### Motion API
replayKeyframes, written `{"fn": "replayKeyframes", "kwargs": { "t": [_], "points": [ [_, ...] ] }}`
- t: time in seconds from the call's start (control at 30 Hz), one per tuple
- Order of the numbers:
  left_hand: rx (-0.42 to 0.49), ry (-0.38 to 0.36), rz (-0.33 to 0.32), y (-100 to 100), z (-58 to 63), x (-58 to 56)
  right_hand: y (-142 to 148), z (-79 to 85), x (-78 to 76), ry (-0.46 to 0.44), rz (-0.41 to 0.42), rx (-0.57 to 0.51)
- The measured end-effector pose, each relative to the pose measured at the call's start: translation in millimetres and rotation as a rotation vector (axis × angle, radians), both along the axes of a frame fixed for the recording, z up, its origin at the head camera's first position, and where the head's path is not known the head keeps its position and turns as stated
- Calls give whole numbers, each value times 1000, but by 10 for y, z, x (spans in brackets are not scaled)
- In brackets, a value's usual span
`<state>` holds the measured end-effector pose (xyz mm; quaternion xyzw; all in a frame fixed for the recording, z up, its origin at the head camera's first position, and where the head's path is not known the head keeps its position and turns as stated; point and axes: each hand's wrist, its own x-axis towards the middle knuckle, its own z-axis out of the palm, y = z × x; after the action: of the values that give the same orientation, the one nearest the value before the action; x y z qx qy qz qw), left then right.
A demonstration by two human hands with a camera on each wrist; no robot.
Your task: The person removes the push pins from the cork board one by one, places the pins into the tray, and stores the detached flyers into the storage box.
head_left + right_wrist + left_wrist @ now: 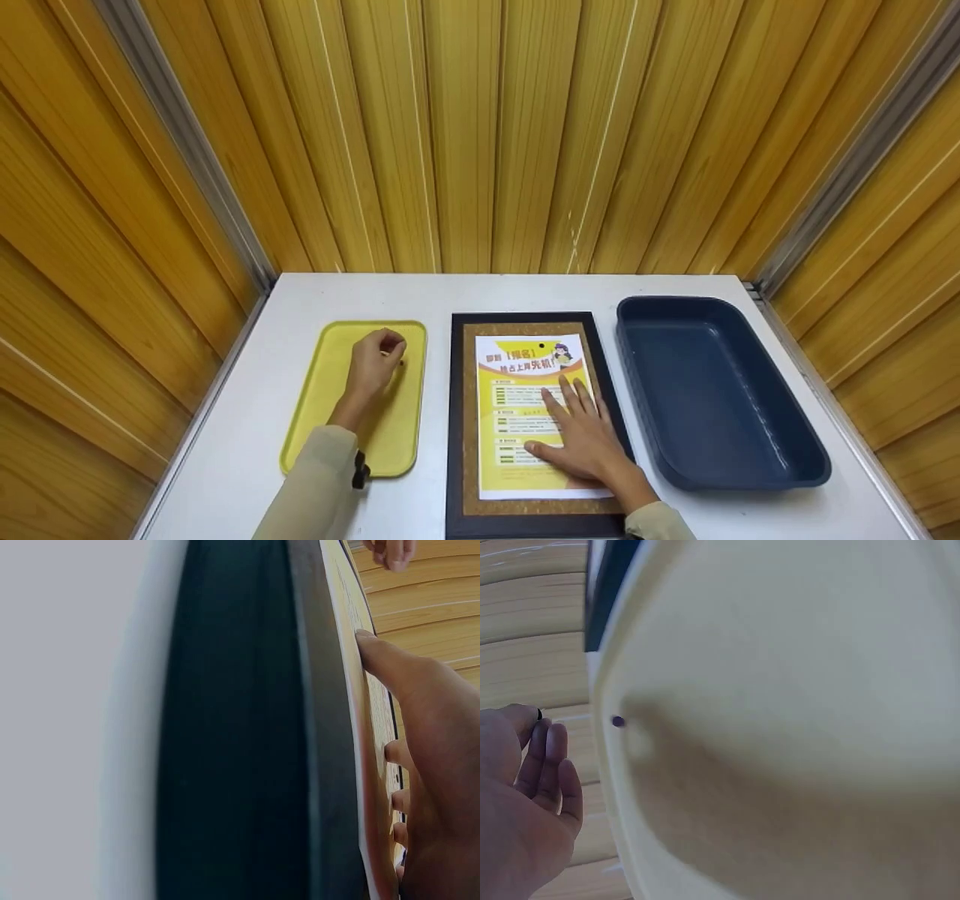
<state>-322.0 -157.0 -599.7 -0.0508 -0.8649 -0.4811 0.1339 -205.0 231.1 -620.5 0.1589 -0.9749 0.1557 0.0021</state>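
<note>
Head view: left hand (375, 364) pinches one pin (540, 714), second pin (401, 364) on tray (399, 442); right hand (585, 441) flat on one sheet (517, 420).

Smooth printed paper (517, 416) lies under my right fingers (555, 409), grainy cork (470, 427) showing around it; beneath my left fingers (571, 787), a matt, plastic-looking tray (401, 442).
</note>
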Motion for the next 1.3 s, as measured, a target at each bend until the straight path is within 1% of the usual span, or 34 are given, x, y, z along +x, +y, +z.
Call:
{"fn": "replayKeyframes", "kwargs": {
  "t": [0.07, 0.3, 0.43, 0.57, 0.83, 1.0, 1.3],
  "points": [
    [-31, -14, 21, -35, -64, 8, 0, -1, 8, -1, -1, 4],
    [-49, -115, 77, -117, -246, 39, -6, -13, 17, -3, -1, 10],
    [-99, -118, 99, -141, -294, 52, -10, -17, 23, -12, -3, -1],
    [-145, -88, 99, -155, -318, 50, -7, -20, 26, -20, -5, -11],
    [-155, -74, 91, -181, -366, 68, -2, -17, 8, -22, 1, 2],
    [-134, -71, 98, -190, -363, 95, -12, -7, 3, -13, 10, 9],
    [-67, -79, 102, -182, -308, 109, -1, -12, -10, 7, 10, 29]
  ]
}}
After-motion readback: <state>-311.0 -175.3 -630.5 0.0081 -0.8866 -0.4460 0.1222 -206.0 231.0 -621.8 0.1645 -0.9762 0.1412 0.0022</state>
